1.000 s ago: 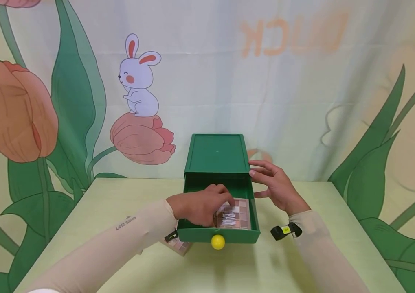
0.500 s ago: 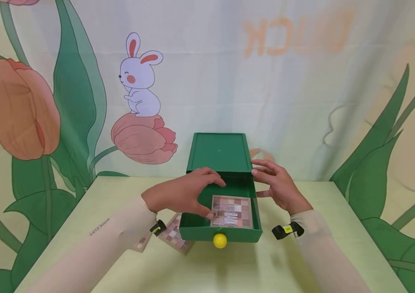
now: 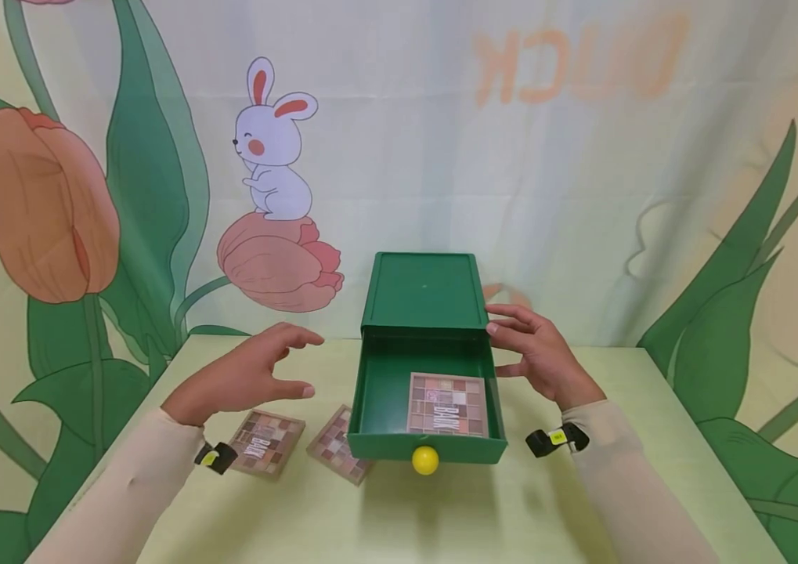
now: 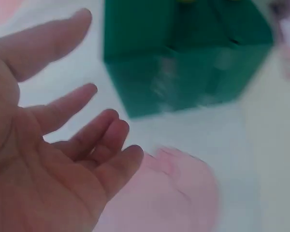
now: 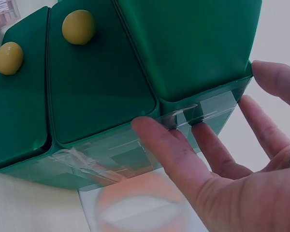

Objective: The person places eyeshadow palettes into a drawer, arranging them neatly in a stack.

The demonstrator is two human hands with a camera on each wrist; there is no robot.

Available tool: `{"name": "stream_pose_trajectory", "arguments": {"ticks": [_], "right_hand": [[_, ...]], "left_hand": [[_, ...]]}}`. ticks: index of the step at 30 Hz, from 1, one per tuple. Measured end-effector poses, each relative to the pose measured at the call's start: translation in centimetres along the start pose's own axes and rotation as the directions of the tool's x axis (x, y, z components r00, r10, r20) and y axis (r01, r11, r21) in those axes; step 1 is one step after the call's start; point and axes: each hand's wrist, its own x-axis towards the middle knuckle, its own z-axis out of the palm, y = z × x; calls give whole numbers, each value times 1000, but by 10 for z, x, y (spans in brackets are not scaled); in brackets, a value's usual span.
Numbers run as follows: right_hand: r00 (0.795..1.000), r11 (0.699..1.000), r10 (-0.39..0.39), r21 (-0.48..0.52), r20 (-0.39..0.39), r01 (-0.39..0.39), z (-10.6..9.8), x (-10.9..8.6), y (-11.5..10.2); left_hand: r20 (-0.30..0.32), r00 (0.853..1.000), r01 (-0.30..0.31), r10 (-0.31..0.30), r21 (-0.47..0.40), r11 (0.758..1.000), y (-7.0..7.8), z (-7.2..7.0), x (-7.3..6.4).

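Observation:
A green drawer cabinet stands at the back of the table, its top drawer pulled out by a yellow knob side facing me. In that drawer, toward the right, lies an eyeshadow palette. Two more palettes lie on the table to the left: one palette below my left hand, another palette beside the drawer and partly hidden by it. My left hand hovers with fingers spread, holding nothing. My right hand touches the cabinet's right side with extended fingers, which the right wrist view shows on clear tape.
Lower drawers with yellow knobs show closed in the right wrist view. A tulip-and-rabbit curtain hangs right behind the cabinet. The pale green table extends in front and to both sides.
My left hand has let go of the palette in the drawer, lifted out and moved left above the table. The palettes on the table have come into fuller view. My right hand stays at the cabinet.

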Motion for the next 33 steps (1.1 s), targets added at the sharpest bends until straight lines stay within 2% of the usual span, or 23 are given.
{"name": "stream_pose_trajectory", "arguments": {"ticks": [3,6,10,13,16,19,26,33], "right_hand": [[1000,1000,10,3,-1,-10,1,0,-1],[1000,1000,16,4,-4,-16,1,1,-3],[1000,1000,19,6,-5,-19,2,1,-4],[1000,1000,20,3,-7,-20,1,1,-4],[1000,1000,20,-2,-6,-20,1,1,-2],[1000,1000,21,1,2,-21,0,1,-1],[1000,1000,18,17,11,-19,-1,1,-4],[1000,999,28,22,11,-29,-1,1,-4]], "left_hand": [[-28,997,75,-76,-20,997,-34,6,-11],[-62,987,147,-149,-38,988,-66,15,-17],[-99,963,251,-252,-15,968,-100,29,-24],[-111,937,338,-331,51,940,-117,42,-28],[-114,914,401,-389,117,908,-127,54,-31],[-110,901,433,-420,156,888,-133,64,-33],[-87,894,448,-439,145,882,-139,80,-37],[-135,868,495,-478,163,853,-135,93,-33]]}}
